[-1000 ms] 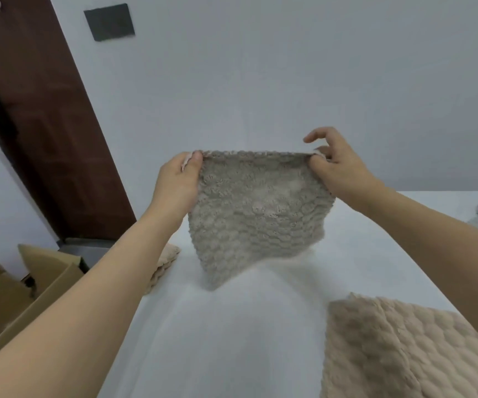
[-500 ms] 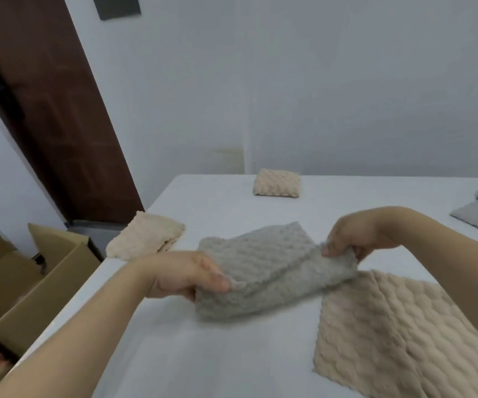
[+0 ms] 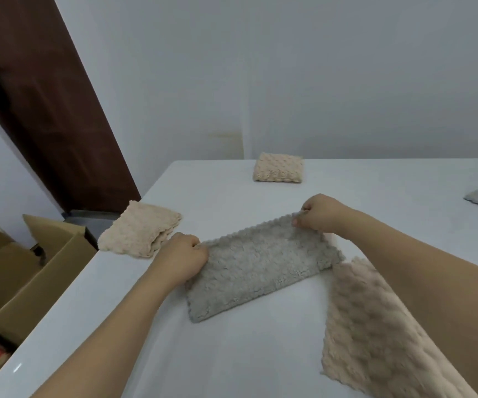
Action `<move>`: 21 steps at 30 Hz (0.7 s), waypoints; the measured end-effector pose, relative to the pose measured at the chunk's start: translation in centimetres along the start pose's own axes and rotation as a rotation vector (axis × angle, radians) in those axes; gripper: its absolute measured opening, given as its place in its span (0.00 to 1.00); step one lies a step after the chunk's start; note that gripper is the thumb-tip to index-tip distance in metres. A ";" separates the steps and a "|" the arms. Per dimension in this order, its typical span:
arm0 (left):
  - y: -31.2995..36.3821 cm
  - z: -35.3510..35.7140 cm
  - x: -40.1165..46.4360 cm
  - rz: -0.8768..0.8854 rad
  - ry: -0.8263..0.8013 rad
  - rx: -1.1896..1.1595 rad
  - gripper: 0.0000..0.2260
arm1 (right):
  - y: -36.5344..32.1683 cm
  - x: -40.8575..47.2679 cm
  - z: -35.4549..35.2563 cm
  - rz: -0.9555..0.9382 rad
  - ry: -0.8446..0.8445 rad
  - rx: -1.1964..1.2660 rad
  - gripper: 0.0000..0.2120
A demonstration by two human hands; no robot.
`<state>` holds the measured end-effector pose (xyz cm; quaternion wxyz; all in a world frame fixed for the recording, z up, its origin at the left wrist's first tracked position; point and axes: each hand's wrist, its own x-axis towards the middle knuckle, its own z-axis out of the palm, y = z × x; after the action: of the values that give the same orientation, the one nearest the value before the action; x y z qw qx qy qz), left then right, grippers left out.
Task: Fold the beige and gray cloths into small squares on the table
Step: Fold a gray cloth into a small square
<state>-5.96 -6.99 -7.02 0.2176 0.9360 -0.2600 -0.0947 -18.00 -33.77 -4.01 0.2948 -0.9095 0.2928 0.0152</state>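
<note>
Now both hands, left hand [image 3: 181, 259] and right hand [image 3: 319, 211], pinched on gray cloth [image 3: 257, 265] corners.

Door [image 3: 45, 104]: we see it dark brown, left of the wall [image 3: 318, 76].
Box [image 3: 28, 271]: we see it open, below the door.

Left hand [image 3: 181, 258] fisted low, right hand [image 3: 319, 211] pinching farther out, forearms bare
</note>
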 end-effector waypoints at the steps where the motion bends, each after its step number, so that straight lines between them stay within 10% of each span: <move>1: -0.4 0.7 0.3 0.012 0.051 0.031 0.15 | -0.1 0.8 0.8 0.010 0.041 -0.045 0.17; 12: -1.7 4.2 1.8 -0.088 0.227 0.035 0.10 | 2.3 4.1 9.3 -0.140 0.690 -0.290 0.07; 21: -1.6 1.4 -0.8 -0.001 -0.109 -0.779 0.08 | 1.5 4.9 5.7 -0.317 0.448 -0.063 0.17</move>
<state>-6.35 -5.78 -8.94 0.5424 0.7771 -0.2152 -0.2360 -13.90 -34.18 -10.51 0.1930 -0.9333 0.2042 -0.2236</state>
